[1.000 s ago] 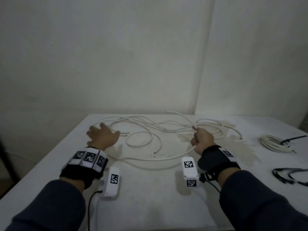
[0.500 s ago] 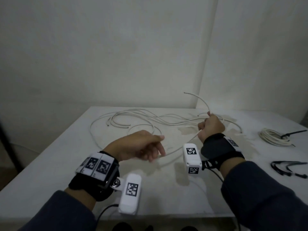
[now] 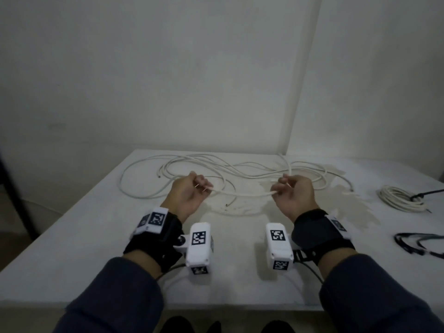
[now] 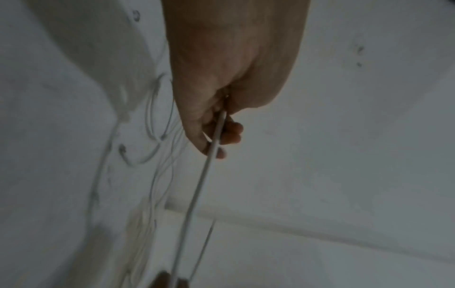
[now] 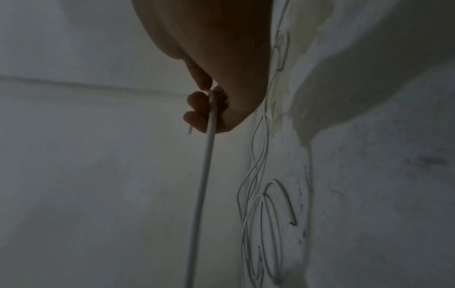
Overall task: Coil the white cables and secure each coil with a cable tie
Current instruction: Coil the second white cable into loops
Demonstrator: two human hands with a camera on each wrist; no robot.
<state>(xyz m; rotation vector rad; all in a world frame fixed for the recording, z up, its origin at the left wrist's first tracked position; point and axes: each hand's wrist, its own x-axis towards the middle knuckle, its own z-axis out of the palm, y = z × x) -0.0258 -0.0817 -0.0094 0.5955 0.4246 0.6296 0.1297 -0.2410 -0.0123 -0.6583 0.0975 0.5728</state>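
We hold a thin white cable (image 3: 240, 193) stretched between our left hand (image 3: 189, 195) and right hand (image 3: 293, 195), both pinching it; one coiled white bundle (image 3: 398, 198) on the white desk (image 3: 72, 248) appears finished, loose cables remain.

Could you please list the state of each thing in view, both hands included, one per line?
left hand: raised off the table, gripping the white cable.
right hand: raised, gripping the same cable.
white cable: a stretch held between both hands, not coiled.
loose cables: sprawled uncoiled on the table.
finished coil: wound, lying at the right.
black cable ties: lying unused, near the right edge.
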